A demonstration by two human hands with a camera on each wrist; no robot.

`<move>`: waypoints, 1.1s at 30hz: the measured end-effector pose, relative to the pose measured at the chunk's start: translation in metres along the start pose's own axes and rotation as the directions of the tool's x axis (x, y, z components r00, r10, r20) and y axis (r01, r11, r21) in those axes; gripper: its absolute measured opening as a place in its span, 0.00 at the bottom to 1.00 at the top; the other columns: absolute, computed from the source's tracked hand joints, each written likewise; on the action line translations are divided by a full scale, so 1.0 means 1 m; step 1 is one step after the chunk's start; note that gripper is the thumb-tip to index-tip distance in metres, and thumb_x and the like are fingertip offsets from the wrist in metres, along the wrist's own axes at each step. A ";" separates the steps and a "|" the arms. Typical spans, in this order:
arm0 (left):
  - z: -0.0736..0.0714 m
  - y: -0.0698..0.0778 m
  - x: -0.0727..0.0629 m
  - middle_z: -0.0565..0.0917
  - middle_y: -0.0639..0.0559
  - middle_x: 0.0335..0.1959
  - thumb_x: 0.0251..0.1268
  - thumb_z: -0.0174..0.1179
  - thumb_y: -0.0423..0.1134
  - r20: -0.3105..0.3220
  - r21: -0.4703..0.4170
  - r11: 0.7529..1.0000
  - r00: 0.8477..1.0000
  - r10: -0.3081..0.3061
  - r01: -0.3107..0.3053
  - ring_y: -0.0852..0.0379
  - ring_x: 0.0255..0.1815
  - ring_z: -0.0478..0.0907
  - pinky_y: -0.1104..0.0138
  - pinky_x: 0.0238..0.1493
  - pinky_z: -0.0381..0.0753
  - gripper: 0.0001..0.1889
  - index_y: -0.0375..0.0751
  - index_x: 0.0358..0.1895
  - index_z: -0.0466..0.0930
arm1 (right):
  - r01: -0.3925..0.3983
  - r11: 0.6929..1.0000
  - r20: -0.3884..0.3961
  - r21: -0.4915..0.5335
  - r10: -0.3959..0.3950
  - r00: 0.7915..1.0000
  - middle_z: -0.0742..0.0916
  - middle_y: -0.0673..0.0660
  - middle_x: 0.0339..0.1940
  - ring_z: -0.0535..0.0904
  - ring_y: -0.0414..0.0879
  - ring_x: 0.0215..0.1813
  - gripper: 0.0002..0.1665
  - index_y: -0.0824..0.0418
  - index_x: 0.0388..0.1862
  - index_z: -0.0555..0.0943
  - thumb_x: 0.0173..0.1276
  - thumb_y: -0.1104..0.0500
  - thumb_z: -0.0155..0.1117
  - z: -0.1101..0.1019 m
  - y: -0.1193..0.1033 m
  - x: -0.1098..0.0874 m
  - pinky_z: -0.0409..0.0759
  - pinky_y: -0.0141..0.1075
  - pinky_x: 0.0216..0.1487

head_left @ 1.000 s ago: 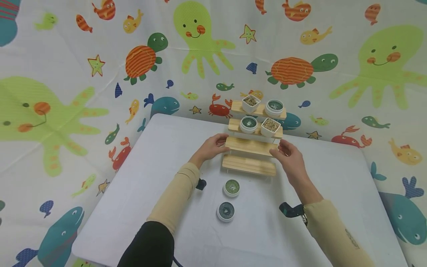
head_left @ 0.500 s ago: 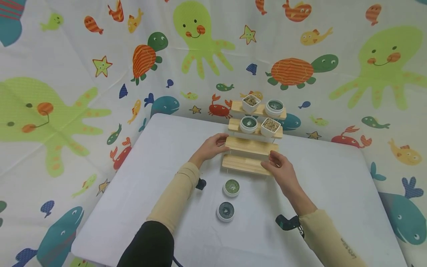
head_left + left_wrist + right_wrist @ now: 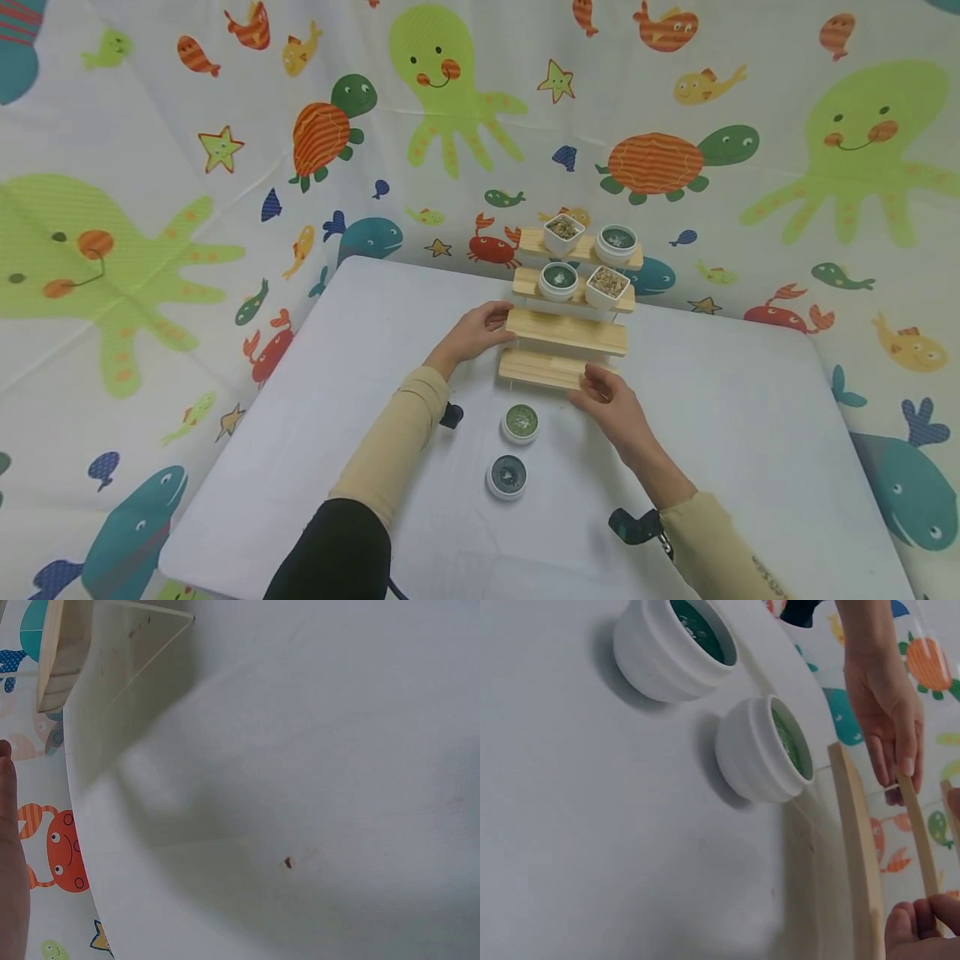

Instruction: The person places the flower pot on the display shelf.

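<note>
A tiered stand with several pale wooden shelves [image 3: 566, 332] on clear supports stands at the back of the table. My left hand [image 3: 474, 330] pinches the left end of its second-lowest shelf; the right wrist view shows the thumb at the shelf's end. Over the right part of the lowest shelf [image 3: 536, 368], my right hand [image 3: 609, 407] hovers with loosely bent fingers and nothing between them. Two round white pots, one with light green contents [image 3: 521, 423] and one with dark blue-green contents [image 3: 507, 476], sit on the table in front.
On the upper shelves are round white pots with dark green contents [image 3: 558, 281] and square white bowls with brown bits [image 3: 607, 286]. A white cloth covers the table [image 3: 300, 467]. Behind it hangs a curtain with sea animals [image 3: 645, 92].
My right hand has left the right end of the second-lowest shelf and moved forward and left, down over the lowest shelf. The left hand, stand and pots have stayed put.
</note>
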State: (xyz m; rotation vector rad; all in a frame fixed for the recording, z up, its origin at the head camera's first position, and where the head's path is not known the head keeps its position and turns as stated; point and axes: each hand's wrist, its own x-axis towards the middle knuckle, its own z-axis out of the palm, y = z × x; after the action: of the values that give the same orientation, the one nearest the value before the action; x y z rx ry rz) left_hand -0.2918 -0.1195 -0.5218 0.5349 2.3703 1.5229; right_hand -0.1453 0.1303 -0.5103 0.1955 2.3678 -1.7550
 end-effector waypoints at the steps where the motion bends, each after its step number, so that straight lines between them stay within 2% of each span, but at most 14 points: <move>1: 0.000 0.000 0.000 0.71 0.46 0.68 0.64 0.67 0.43 0.000 0.001 1.000 1.000 0.000 0.000 0.53 0.68 0.69 0.69 0.68 0.70 0.34 0.39 0.71 0.65 | -0.002 1.000 0.007 0.000 0.002 1.000 0.67 0.64 0.72 0.63 0.56 0.72 0.44 0.66 0.75 0.58 0.66 0.56 0.68 0.001 0.001 -0.001 0.65 0.46 0.74; 11: 0.000 -0.001 0.001 0.71 0.46 0.68 0.63 0.67 0.42 -0.002 0.008 1.000 1.000 0.001 -0.001 0.53 0.68 0.70 0.69 0.68 0.70 0.34 0.39 0.70 0.65 | -0.008 1.000 0.041 0.004 0.008 0.999 0.68 0.64 0.72 0.62 0.57 0.73 0.45 0.66 0.74 0.60 0.64 0.55 0.70 0.012 0.012 -0.006 0.63 0.47 0.75; 18: 0.000 -0.002 0.001 0.71 0.45 0.68 0.63 0.67 0.42 -0.001 -0.005 1.000 1.000 0.008 -0.008 0.52 0.68 0.70 0.70 0.68 0.71 0.34 0.37 0.70 0.65 | -0.009 1.000 0.058 -0.026 0.010 0.998 0.69 0.66 0.71 0.64 0.58 0.72 0.43 0.66 0.73 0.62 0.64 0.55 0.70 0.022 0.020 -0.010 0.65 0.49 0.74; 25: 0.000 -0.002 0.001 0.71 0.45 0.68 0.62 0.68 0.43 -0.001 -0.015 1.000 1.000 0.012 -0.012 0.52 0.68 0.70 0.70 0.68 0.71 0.35 0.38 0.70 0.65 | 0.023 0.999 0.066 -0.029 -0.021 0.998 0.71 0.66 0.68 0.66 0.58 0.69 0.45 0.68 0.72 0.63 0.61 0.56 0.72 0.030 0.030 -0.011 0.67 0.50 0.73; 33: 0.000 -0.002 0.001 0.71 0.44 0.68 0.63 0.67 0.42 0.001 -0.019 1.000 1.000 0.015 -0.014 0.52 0.68 0.70 0.71 0.68 0.71 0.35 0.37 0.70 0.65 | 0.021 1.000 0.061 -0.017 -0.020 0.998 0.73 0.67 0.67 0.68 0.58 0.68 0.45 0.69 0.70 0.65 0.59 0.56 0.74 0.039 0.038 -0.011 0.69 0.49 0.72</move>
State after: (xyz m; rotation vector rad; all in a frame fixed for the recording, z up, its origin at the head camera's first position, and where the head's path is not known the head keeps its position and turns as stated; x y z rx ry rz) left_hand -0.2934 -0.1197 -0.5238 0.5500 2.3538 1.5487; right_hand -0.1235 0.1044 -0.5537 0.1145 2.3497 -1.7233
